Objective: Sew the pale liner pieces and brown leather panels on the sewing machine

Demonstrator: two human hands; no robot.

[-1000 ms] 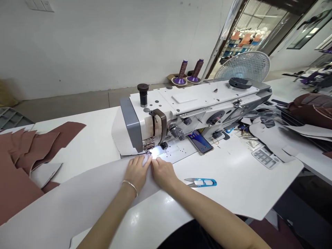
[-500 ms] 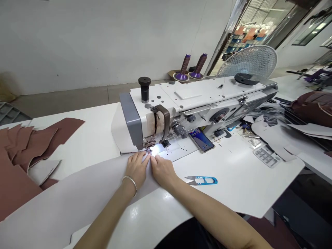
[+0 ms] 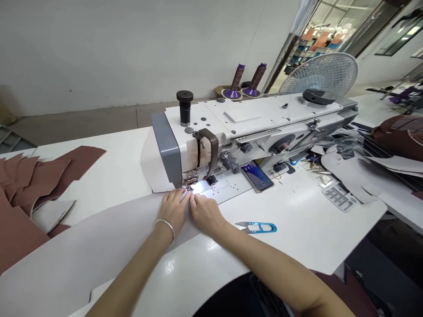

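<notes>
A long pale grey sheet of fabric or leather (image 3: 109, 235) lies across the table, its far end under the needle area of a white sewing machine (image 3: 198, 132). On that end rests my left hand (image 3: 173, 207), palm down, fingers stretched forward and a bracelet at the wrist. Close beside it, my right hand (image 3: 205, 213) is closed, thumb and fingers pinching the sheet's edge just before the presser foot (image 3: 189, 187). The fingertips of both hands nearly meet under the machine's light. What lies under the right fingers is hidden.
Blue thread snips (image 3: 261, 227) lie right of my right hand. A phone (image 3: 257, 176) sits under the machine arm. Brown cut pieces (image 3: 36, 185) are stacked at left. Behind the machine stand two thread cones (image 3: 237, 81) and a fan (image 3: 325, 75). More material (image 3: 399, 136) is piled at right.
The view has shifted slightly. Both hands have edged a little toward the presser foot with the sheet, keeping the same hold.
</notes>
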